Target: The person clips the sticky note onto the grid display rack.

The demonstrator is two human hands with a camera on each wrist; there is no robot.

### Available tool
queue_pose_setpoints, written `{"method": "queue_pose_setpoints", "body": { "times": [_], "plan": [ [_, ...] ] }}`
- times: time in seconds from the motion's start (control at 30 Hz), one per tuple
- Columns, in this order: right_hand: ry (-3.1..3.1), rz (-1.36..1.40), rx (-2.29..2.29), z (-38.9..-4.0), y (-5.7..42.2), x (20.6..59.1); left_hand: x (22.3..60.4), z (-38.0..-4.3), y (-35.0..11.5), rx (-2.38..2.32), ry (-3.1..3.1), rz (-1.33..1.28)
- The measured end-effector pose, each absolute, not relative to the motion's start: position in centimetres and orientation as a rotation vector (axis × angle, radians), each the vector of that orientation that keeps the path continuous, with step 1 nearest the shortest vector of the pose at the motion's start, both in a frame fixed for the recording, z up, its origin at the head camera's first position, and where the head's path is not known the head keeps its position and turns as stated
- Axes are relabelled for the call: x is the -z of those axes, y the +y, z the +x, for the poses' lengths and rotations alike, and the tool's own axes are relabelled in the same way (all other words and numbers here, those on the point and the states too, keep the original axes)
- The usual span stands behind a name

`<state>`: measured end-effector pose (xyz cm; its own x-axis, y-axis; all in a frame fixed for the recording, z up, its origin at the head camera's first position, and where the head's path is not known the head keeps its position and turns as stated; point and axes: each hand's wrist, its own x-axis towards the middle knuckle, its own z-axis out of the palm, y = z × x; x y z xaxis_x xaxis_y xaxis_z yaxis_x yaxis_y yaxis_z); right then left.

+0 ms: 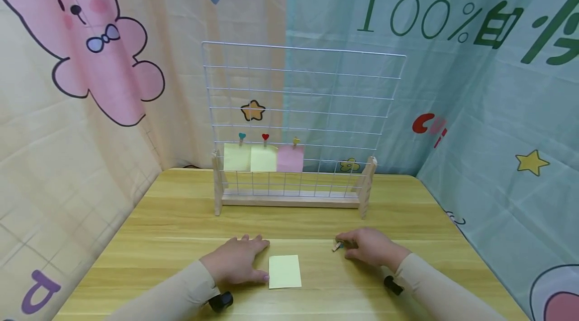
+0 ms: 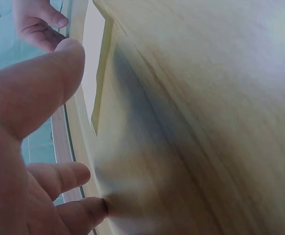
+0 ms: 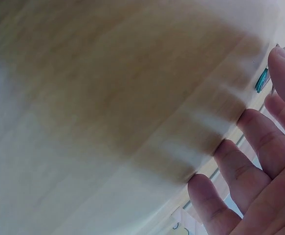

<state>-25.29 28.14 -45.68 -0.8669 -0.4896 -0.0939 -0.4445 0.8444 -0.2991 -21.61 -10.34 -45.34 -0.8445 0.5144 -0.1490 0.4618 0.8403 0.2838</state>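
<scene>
My left hand (image 1: 238, 261) is spread low over the tabletop, with its thumb tip right at the left edge of a pale yellow sticky note (image 1: 285, 272). In the left wrist view its thumb (image 2: 49, 83) stands apart from the fingers, and nothing is between them. A small wooden clothespin (image 1: 337, 246) with a teal heart is at the thumb and index finger of my right hand (image 1: 372, 247); I cannot tell whether they pinch it. In the right wrist view the teal part (image 3: 262, 81) shows beside the thumb, while the other fingertips rest at the wood surface.
A white wire grid rack (image 1: 298, 125) on a wooden stand (image 1: 294, 201) stands at the back of the table (image 1: 181, 220). Two yellow notes (image 1: 237, 157) and a pink note (image 1: 291, 159) hang side by side on it from heart-topped clips. Printed curtains (image 1: 488, 125) surround the table.
</scene>
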Motion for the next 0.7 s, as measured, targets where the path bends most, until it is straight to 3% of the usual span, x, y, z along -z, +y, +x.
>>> {"method": "queue_pose_setpoints", "body": {
  "times": [0.7],
  "plan": [
    [2.896, -0.822, 0.334, -25.59, 28.22, 46.14, 45.34, -21.33, -9.97, -0.347, 2.832, 0.725]
  ]
}}
